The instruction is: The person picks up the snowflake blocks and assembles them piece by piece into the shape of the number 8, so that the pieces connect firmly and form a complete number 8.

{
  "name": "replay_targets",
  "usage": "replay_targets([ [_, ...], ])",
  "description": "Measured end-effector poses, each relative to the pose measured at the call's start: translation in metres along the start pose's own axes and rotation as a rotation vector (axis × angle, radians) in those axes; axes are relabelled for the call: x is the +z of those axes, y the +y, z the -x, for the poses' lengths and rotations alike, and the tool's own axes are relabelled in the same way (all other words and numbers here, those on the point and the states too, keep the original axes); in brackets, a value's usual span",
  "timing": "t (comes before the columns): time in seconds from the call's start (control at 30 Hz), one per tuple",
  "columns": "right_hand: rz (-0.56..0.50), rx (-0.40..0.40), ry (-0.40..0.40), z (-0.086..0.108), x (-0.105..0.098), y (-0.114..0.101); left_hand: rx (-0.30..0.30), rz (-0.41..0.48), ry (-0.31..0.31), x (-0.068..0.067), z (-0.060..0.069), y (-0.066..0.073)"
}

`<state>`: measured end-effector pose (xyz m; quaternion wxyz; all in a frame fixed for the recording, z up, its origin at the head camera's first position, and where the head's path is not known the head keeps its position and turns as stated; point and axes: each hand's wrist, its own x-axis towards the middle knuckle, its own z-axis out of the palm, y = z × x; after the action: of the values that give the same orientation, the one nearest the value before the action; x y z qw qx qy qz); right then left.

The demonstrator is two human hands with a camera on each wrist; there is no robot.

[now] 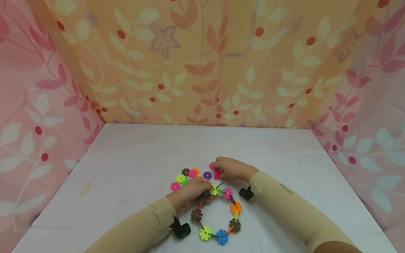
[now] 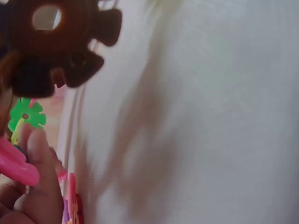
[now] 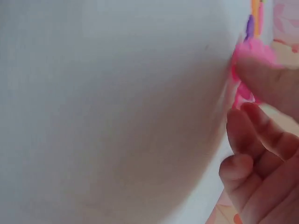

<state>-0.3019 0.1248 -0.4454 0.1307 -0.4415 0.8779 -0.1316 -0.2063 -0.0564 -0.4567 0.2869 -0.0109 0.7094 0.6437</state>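
My left hand (image 1: 194,189) holds the upper left part of a ring of notched plastic snowflake discs, linked edge to edge. In that ring are a blue disc (image 1: 222,237), an orange disc (image 1: 236,207) and a brown disc (image 1: 196,215). Close to the left wrist camera hangs a brown disc (image 2: 56,46), with fingers (image 2: 42,172) behind it. Beyond the ring, my right hand (image 1: 232,169) pinches a pink snowflake disc (image 1: 216,175) at the tabletop. The right thumb (image 3: 254,77) covers part of the pink; the index fingertip's contact is hidden.
Loose snowflake discs lie just beyond the left hand, among them a purple disc (image 1: 207,175), a yellow disc (image 1: 180,178) and a pink disc (image 1: 175,186). A white cloth covers the table (image 1: 142,151). Floral curtains (image 1: 202,70) stand at the back and both sides.
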Motion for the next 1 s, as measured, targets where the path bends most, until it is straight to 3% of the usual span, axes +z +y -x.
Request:
replay_targets([
  [0.23,-0.319,0.070,-0.041,0.018,-0.008,-0.001,0.042,-0.083,-0.009,0.001,-0.001,0.000],
  [0.47,-0.630,0.140,-0.046,0.037,-0.011,-0.004,0.048,-0.180,0.015,0.002,-0.003,0.000],
  [1.0,-0.830,0.123,-0.009,0.044,-0.005,-0.007,0.017,-0.170,0.022,0.002,-0.003,0.001],
])
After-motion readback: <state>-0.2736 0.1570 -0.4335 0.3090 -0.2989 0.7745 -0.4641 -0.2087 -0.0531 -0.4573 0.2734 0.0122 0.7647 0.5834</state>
